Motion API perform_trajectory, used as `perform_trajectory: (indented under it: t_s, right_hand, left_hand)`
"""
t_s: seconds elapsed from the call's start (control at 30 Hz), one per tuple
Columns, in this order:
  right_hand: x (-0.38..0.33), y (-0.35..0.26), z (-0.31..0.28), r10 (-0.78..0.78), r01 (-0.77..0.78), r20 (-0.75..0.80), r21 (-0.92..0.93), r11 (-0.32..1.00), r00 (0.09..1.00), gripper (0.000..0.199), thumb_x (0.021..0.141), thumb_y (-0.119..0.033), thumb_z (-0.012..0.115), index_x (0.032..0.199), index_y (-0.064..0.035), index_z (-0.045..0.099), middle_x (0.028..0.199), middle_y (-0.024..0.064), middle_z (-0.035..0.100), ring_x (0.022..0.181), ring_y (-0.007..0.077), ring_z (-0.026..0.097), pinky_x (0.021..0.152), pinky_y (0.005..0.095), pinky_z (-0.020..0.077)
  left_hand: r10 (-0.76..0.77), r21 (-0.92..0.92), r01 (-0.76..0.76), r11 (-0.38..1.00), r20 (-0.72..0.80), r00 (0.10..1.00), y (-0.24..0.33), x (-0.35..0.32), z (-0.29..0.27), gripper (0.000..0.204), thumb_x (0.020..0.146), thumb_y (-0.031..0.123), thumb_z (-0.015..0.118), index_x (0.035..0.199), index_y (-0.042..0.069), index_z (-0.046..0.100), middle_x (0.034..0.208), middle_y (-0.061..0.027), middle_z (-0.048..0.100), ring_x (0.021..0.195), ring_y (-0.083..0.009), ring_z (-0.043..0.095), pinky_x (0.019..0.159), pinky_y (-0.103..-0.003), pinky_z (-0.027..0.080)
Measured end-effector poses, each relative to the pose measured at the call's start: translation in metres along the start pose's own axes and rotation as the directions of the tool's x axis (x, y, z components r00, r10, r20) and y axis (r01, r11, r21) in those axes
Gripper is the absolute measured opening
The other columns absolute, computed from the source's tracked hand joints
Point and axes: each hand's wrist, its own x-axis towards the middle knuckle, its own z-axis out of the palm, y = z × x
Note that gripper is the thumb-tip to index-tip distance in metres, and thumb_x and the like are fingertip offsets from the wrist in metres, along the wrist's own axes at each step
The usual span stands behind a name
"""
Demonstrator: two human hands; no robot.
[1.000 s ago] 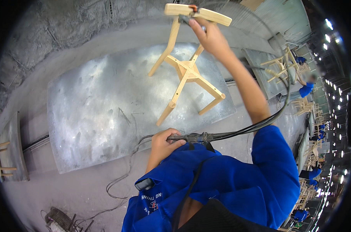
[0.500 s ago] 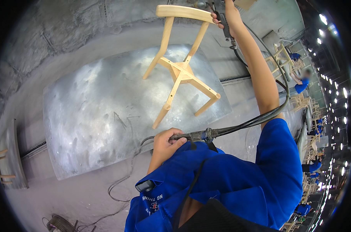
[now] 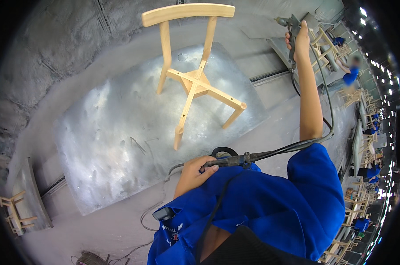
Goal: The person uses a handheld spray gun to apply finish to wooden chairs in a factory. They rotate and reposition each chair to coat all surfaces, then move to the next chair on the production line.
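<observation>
My right hand [image 3: 302, 43] is raised at the upper right, its fingers wrapped round a spray gun [image 3: 294, 27] held out to the right of the chair. At my waist, my left hand [image 3: 193, 175] is closed round a dark, sleeve-like grip [image 3: 230, 161] on the hoses. Black hoses [image 3: 284, 150] run from there past my right elbow and up to the gun. A pale wooden chair frame [image 3: 195, 82] stands upright, without a seat panel, and neither hand touches it. Beneath it is a large metal-grey sheet or tabletop [image 3: 114, 145].
Another wooden frame [image 3: 17, 214] stands at the far left by a grey panel [image 3: 37, 194]. A hose or cable coil [image 3: 90, 258] lies on the floor, lower left. A grey wall [image 3: 63, 48] rises behind. Other people in blue [image 3: 351, 77] work among chairs on the right.
My right hand and the spray gun have swung right and down, away from the backrest. The chair's backrest now appears farther left and turned. My left hand still holds the dark grip.
</observation>
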Motion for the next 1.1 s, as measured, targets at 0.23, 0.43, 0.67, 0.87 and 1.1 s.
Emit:
perform_trajectory:
  t_s: [0.23,0.43,0.67,0.87,1.1]
  right_hand:
    - [-0.044,0.059,-0.008,-0.005,-0.002,0.059,0.114,0.994,0.998,0.066,0.104,-0.061,0.031,0.115,-0.0028,0.061,0.069,0.0025,0.058,0.054,0.0096,0.053,0.04,0.0235,0.036]
    - [-0.047,0.06,-0.005,0.104,-0.342,0.548,0.352,0.871,0.83,0.078,0.101,-0.067,0.021,0.117,0.0003,0.059,0.071,0.0051,0.058,0.056,0.0127,0.054,0.04,0.0236,0.0366]
    - [0.078,0.111,-0.058,0.043,-0.374,0.458,0.664,0.648,0.888,0.08,0.1,-0.065,0.012,0.111,0.0007,0.057,0.077,0.0071,0.054,0.07,0.0165,0.053,0.043,0.0258,0.0349]
    - [0.116,0.226,-0.081,0.332,-0.68,0.603,0.556,0.478,0.725,0.079,0.101,-0.064,0.008,0.101,-0.0026,0.058,0.069,0.0045,0.052,0.061,0.0166,0.048,0.044,0.029,0.0309]
    - [0.037,0.368,-0.102,0.687,-0.846,0.509,0.425,0.323,0.518,0.076,0.098,-0.07,0.016,0.096,-0.0077,0.059,0.064,0.0033,0.054,0.054,0.0158,0.05,0.04,0.0268,0.0309]
  left_hand:
    - [-0.022,0.076,0.024,0.997,-0.022,0.999,0.013,0.043,0.041,0.025,0.089,0.02,0.074,0.104,0.001,0.071,0.083,-0.0072,0.067,0.069,-0.0113,0.055,0.064,-0.026,0.046]
    - [-0.078,0.057,0.081,0.995,-0.057,0.995,0.032,0.081,0.069,0.023,0.088,0.012,0.074,0.107,-0.001,0.07,0.09,-0.0073,0.07,0.079,-0.012,0.062,0.073,-0.026,0.05]
    - [-0.07,0.123,0.094,0.988,-0.191,0.979,0.038,0.13,0.126,0.022,0.088,0.012,0.074,0.106,0.0,0.071,0.09,-0.0063,0.07,0.082,-0.0125,0.062,0.076,-0.027,0.049]
    - [-0.11,0.149,0.142,0.979,-0.206,0.972,0.049,0.175,0.156,0.023,0.086,0.014,0.076,0.105,0.0,0.071,0.087,-0.0065,0.069,0.077,-0.0133,0.06,0.072,-0.027,0.048]
    - [-0.15,0.264,0.203,0.943,-0.209,0.967,0.054,0.207,0.175,0.025,0.084,0.013,0.078,0.105,0.002,0.072,0.085,-0.0068,0.069,0.071,-0.0129,0.059,0.067,-0.027,0.048]
